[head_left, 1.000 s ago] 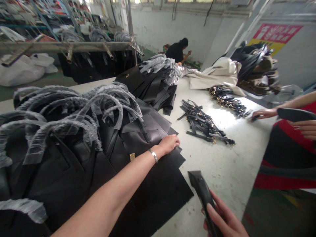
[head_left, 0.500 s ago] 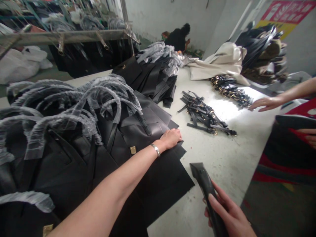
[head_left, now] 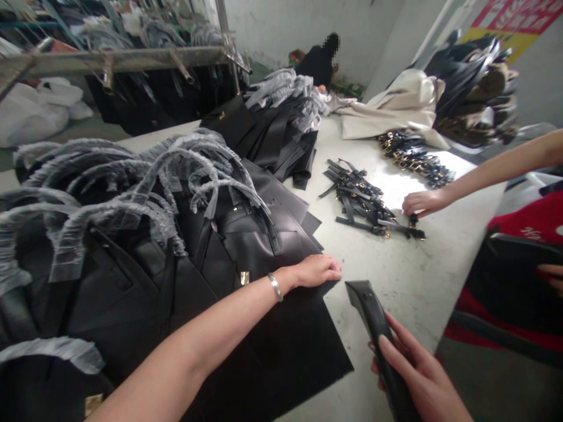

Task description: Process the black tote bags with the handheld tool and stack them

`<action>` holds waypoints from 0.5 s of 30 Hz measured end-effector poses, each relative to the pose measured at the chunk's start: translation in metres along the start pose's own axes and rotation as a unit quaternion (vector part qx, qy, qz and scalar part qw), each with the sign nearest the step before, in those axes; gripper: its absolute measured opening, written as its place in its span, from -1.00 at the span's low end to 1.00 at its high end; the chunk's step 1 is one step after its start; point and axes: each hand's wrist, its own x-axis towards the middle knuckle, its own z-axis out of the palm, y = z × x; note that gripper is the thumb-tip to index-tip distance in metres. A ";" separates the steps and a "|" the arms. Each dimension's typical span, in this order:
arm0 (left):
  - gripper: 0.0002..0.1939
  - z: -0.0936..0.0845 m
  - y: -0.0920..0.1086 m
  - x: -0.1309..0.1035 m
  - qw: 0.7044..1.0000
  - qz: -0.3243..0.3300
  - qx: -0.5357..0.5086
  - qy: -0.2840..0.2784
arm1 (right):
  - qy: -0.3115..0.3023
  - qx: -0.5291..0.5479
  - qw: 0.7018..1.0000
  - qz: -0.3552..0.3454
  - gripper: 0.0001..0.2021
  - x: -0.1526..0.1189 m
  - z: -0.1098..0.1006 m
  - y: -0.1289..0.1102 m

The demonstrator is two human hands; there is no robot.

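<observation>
My left hand (head_left: pixel 317 270), with a metal band at the wrist, is closed at the edge of a black leather bag panel (head_left: pixel 303 346), fingers curled over it. Part of the grip is hidden. In my right hand (head_left: pixel 411 366) is a black clipper-shaped tool (head_left: pixel 369 310), its wide flat head up, pointing toward the panel's edge. Under my left arm lie black bag pieces (head_left: pixel 272 220) with a small gold plate (head_left: pixel 245 278). Plastic-wrapped handles (head_left: pixel 118 217) arch over the pile.
On the white table (head_left: pixel 396 281) lies a heap of black straps (head_left: pixel 360 196) with gold buckles. A second heap (head_left: pixel 413 158) sits behind it. A co-worker's hand (head_left: pixel 424 202) reaches in from the right. Pale fabric (head_left: pixel 391 111) is at the back; another person (head_left: pixel 319 61) is beyond.
My left hand has moved right and toward me along the bag pieces, and a handle end has shifted right. The co-worker's hand has moved left to the nearer strap heap.
</observation>
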 end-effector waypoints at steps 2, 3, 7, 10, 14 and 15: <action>-0.85 0.005 0.005 -0.008 0.999 -0.026 0.020 0.043 | -0.003 -0.001 1.000 -0.005 -0.11 0.001 0.001 0.001; -0.90 0.009 0.008 -0.014 0.994 -0.051 0.053 0.078 | -0.005 0.001 1.000 -0.007 -0.12 0.002 0.002 0.001; -0.89 0.043 0.015 -0.044 0.950 -0.094 0.244 0.172 | -0.030 0.020 0.999 -0.007 -0.17 0.013 0.010 -0.006; -0.88 0.068 0.012 -0.058 0.926 -0.059 0.316 0.197 | -0.058 0.013 0.998 0.005 -0.25 0.025 0.016 -0.018; -0.81 0.076 0.003 -0.061 0.920 -0.031 0.325 0.219 | -0.090 0.007 0.996 0.010 -0.36 0.037 0.015 -0.032; -0.79 0.075 0.001 -0.061 0.920 -0.024 0.321 0.222 | -0.097 0.003 0.995 0.015 -0.38 0.038 0.013 -0.033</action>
